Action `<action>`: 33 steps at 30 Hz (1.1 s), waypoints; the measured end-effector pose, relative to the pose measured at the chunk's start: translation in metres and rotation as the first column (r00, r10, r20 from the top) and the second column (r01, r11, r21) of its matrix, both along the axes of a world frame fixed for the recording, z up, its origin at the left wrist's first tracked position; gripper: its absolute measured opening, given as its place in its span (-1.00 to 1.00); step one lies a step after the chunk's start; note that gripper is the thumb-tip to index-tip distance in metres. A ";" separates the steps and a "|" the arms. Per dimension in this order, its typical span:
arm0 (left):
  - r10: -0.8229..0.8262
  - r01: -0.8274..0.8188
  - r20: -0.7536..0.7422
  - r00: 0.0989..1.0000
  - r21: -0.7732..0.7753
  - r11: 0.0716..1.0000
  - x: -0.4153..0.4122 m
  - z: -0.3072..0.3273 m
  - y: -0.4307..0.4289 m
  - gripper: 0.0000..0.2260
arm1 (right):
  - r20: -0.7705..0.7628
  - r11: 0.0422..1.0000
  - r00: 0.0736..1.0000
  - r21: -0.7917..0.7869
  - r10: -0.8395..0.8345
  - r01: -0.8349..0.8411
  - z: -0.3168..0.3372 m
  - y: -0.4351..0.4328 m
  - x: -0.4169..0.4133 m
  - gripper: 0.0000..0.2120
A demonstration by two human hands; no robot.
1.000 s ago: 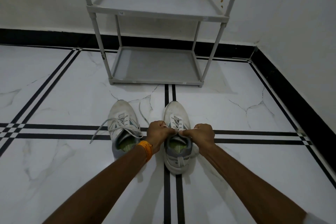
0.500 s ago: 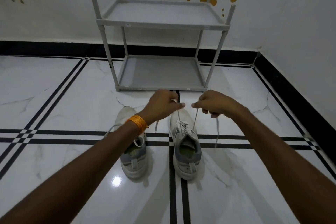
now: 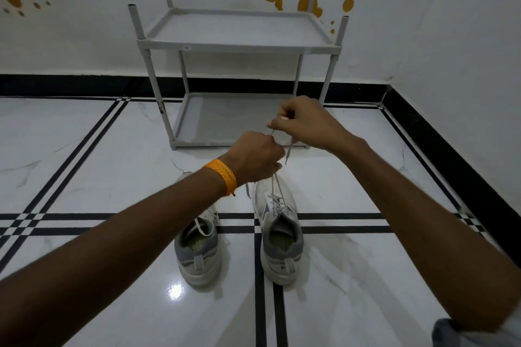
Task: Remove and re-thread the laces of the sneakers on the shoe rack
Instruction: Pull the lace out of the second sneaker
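Note:
Two white and grey sneakers stand side by side on the floor, toes toward the rack. The right sneaker (image 3: pixel 280 234) has its white lace (image 3: pixel 275 186) drawn up taut from the eyelets. My left hand (image 3: pixel 255 158), with an orange band at the wrist, is closed on the lace above the toe. My right hand (image 3: pixel 303 124) is higher and further away, pinching a lace end whose tip hangs down. The left sneaker (image 3: pixel 198 251) is partly hidden under my left forearm; a loose lace loop lies over its opening.
A grey two-shelf shoe rack (image 3: pixel 239 45) stands against the white wall with nothing on either shelf. The floor is glossy white marble with black inlay lines. A black skirting runs along the back wall and the right wall (image 3: pixel 451 149), forming a corner.
Both hands rose from the right sneaker's tongue, pulling the lace ends up and away. Now the right hand sits higher and the left hand has closed in beside it.

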State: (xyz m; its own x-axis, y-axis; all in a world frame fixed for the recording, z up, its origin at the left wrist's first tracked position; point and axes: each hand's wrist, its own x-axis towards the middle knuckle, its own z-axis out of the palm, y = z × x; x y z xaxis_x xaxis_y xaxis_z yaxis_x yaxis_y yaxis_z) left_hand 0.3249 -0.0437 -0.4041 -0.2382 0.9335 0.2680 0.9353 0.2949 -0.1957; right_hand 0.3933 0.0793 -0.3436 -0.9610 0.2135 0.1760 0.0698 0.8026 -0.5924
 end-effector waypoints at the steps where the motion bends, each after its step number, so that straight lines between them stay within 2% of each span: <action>1: 0.072 -0.070 0.065 0.995 -0.019 0.997 -0.001 0.003 0.000 -0.74 | -0.052 0.995 0.999 -0.094 -0.015 0.011 -0.002 0.002 0.001 -0.77; 2: 0.137 -0.133 0.230 0.964 -0.035 0.991 -0.001 0.005 0.000 -0.72 | -0.088 0.988 0.995 -0.151 -0.050 0.036 -0.006 0.005 0.004 -0.82; 3: 0.180 -0.179 0.478 0.859 -0.048 0.983 -0.001 0.007 -0.001 -0.69 | -0.120 0.987 0.986 -0.127 -0.117 0.101 -0.012 0.010 0.008 -0.78; 4: 0.186 -0.218 0.721 0.668 -0.050 0.975 -0.001 0.008 -0.001 -0.67 | -0.132 0.980 0.971 -0.014 -0.201 0.201 -0.019 0.016 0.013 -0.64; 5: 0.169 -0.259 0.878 0.448 -0.054 0.964 -0.001 0.009 -0.002 -0.69 | -0.109 0.953 0.956 0.107 -0.273 0.285 -0.027 0.022 0.018 -0.51; 6: 0.150 -0.296 0.947 0.285 -0.062 0.953 0.001 0.009 -0.004 -0.72 | -0.033 0.936 0.950 0.163 -0.310 0.311 -0.034 0.025 0.023 -0.47; 7: 0.138 -0.326 0.974 0.181 -0.073 0.943 0.003 0.009 -0.005 -0.73 | 0.090 0.954 0.955 0.123 -0.283 0.272 -0.039 0.023 0.028 -0.51; 9: 0.110 -0.354 0.991 0.081 -0.074 0.932 0.005 0.008 -0.007 -0.73 | 0.334 0.979 0.939 -0.156 -0.076 0.134 -0.049 0.014 0.034 -0.68; 10: 0.098 -0.355 0.993 0.063 -0.070 0.932 0.006 0.008 -0.007 -0.72 | 0.337 0.964 0.942 -0.248 -0.003 0.091 -0.053 0.007 0.036 -0.77; 11: 0.092 -0.355 0.994 0.060 -0.065 0.933 0.007 0.009 -0.006 -0.71 | 0.275 0.964 0.961 -0.259 0.013 0.061 -0.057 0.003 0.035 -0.84; 13: 0.086 -0.366 0.994 0.067 -0.055 0.929 0.010 0.012 -0.005 -0.69 | 0.113 0.983 0.994 -0.183 -0.011 0.032 -0.063 0.002 0.032 -0.92; 16: 0.058 -0.372 0.996 0.072 -0.027 0.928 0.010 0.015 -0.006 -0.71 | 0.019 0.987 1.000 -0.156 -0.018 0.021 -0.058 0.008 0.035 -0.93; 19: 0.053 -0.353 0.998 0.046 -0.033 0.935 0.006 0.014 -0.012 -0.72 | 0.002 0.932 0.995 -0.351 -0.096 0.091 -0.048 0.011 0.041 -0.90; 22: 0.043 -0.280 0.990 0.133 -0.005 0.960 0.000 0.006 -0.019 -0.81 | -0.030 0.803 0.977 -0.575 -0.212 0.156 -0.031 0.006 0.041 -0.80; 24: 0.023 -0.260 0.986 0.166 0.021 0.965 0.000 -0.002 -0.019 -0.72 | -0.064 0.790 0.963 -0.588 -0.262 0.176 -0.016 0.000 0.038 -0.78; 25: 0.026 -0.269 0.972 0.234 0.039 0.962 0.002 -0.006 -0.017 -0.69 | -0.086 0.793 0.959 -0.585 -0.268 0.169 -0.008 -0.004 0.035 -0.78; 27: 0.030 -0.312 0.875 0.484 0.140 0.940 0.011 -0.015 -0.009 -0.67 | -0.134 0.764 0.964 -0.638 -0.228 0.092 0.005 -0.014 0.027 -0.80; 29: 0.009 -0.295 0.686 0.727 0.300 0.907 0.021 -0.025 0.001 -0.68 | -0.149 0.689 0.972 -0.725 -0.184 0.019 0.011 -0.024 0.019 -0.81; 31: 0.063 -0.313 0.538 0.840 0.386 0.868 0.028 -0.032 0.004 -0.69 | -0.118 0.564 0.971 -0.826 -0.207 0.020 0.010 -0.028 0.012 -0.79; 33: 0.122 -0.359 0.482 0.868 0.439 0.824 0.029 -0.035 0.001 -0.69 | -0.056 0.338 0.951 -0.940 -0.305 0.053 0.003 -0.021 0.006 -0.82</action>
State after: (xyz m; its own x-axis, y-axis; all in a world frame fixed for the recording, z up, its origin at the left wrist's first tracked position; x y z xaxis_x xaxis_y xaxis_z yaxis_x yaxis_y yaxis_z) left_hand 0.3543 -0.0428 -0.4387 -0.6342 0.5914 0.4980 0.7728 0.4652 0.4318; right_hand 0.3990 0.0579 -0.3405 -0.8484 0.5221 -0.0872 -0.0722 -0.2773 -0.9581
